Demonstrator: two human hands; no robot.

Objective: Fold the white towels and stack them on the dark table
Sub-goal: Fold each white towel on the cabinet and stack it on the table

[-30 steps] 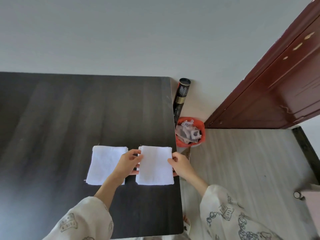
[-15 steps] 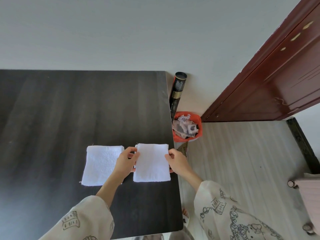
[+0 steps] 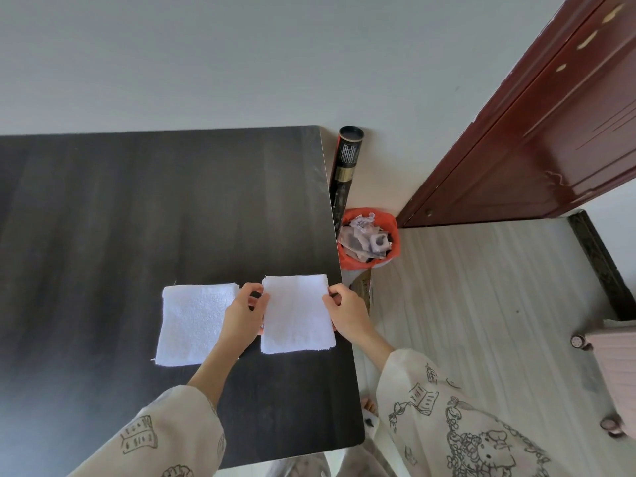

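red bin [image 3: 392, 256] w/ crumpled trash [image 3: 364, 237]

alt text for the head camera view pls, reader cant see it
Both hands, left hand and right hand, pinch the side edges of a folded white towel on a dark table. A second folded towel lies beside it; an orange bin stands on the floor.

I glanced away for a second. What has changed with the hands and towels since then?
Almost nothing. The left hand and right hand still pinch the side edges of the right towel, which lies flat. The left towel stays folded beside it on the table. Only the camera shifted.
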